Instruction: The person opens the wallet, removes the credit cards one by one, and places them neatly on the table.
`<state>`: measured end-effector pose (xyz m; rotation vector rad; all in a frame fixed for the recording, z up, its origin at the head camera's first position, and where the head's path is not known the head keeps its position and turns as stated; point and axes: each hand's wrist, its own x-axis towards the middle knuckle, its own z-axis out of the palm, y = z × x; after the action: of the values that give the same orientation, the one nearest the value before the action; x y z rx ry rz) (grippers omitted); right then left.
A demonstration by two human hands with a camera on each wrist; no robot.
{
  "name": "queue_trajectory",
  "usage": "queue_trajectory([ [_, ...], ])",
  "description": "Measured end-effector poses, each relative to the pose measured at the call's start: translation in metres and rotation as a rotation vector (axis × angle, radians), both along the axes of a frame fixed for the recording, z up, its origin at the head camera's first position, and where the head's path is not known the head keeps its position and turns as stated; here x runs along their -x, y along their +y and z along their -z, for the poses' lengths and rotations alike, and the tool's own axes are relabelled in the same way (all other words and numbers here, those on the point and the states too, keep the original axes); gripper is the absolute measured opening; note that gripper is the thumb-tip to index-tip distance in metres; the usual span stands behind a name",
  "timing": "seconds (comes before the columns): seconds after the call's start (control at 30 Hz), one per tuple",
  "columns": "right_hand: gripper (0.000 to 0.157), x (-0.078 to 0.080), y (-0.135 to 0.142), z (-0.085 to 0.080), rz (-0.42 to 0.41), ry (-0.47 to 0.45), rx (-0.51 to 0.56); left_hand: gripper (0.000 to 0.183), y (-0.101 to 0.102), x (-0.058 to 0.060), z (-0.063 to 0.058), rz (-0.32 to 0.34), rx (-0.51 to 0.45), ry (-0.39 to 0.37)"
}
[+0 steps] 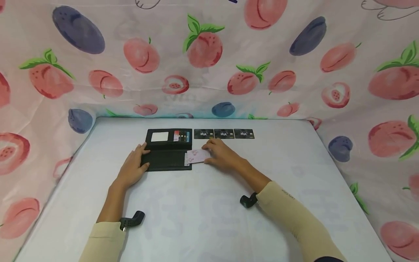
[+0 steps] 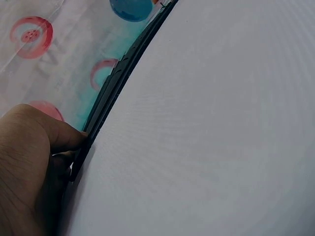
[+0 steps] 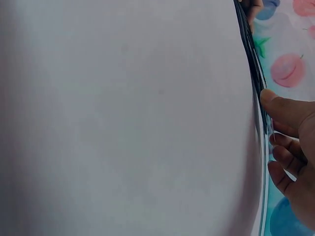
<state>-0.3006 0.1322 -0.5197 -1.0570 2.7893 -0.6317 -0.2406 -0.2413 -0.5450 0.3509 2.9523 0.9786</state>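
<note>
A black wallet (image 1: 167,160) lies unfolded on the white table, its upper half showing a white window and several card slots. My left hand (image 1: 133,165) holds it by its left edge; in the left wrist view the thumb (image 2: 69,137) presses against that edge. A pale pink printed slip (image 1: 197,156) overlaps the right end of the lower half, with another pale edge showing beneath it. My right hand (image 1: 222,154) pinches the slip's right end between thumb and fingers. In the right wrist view the slip is seen nearly edge-on.
A row of three black cards marked "Vip" lies right of the wallet's upper half: a left card (image 1: 203,134), a middle card (image 1: 224,134) and a right card (image 1: 244,134). Behind the white table (image 1: 196,211) hangs a fruit-patterned cloth (image 1: 176,40).
</note>
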Motion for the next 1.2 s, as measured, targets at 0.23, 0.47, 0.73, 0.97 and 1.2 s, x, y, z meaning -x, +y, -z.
queue_trajectory([
  [0.23,0.053,0.010,0.025,0.005,0.075,-0.001,0.027,0.067,0.000,0.000,0.000,-0.003,0.001,0.001],
  [0.47,0.052,0.020,0.056,0.005,0.169,-0.004,0.052,0.060,0.001,-0.002,-0.001,-0.005,-0.007,0.011],
  [0.73,0.052,0.029,0.091,-0.002,0.258,-0.027,0.056,0.062,0.000,-0.002,-0.003,-0.004,-0.004,0.003],
  [0.97,0.052,0.039,0.118,-0.006,0.315,-0.038,0.088,0.059,0.000,-0.003,-0.002,0.001,-0.017,0.025],
  [1.2,0.050,0.050,0.139,-0.004,0.359,-0.059,0.080,0.061,0.000,-0.001,0.001,0.002,-0.003,0.013],
])
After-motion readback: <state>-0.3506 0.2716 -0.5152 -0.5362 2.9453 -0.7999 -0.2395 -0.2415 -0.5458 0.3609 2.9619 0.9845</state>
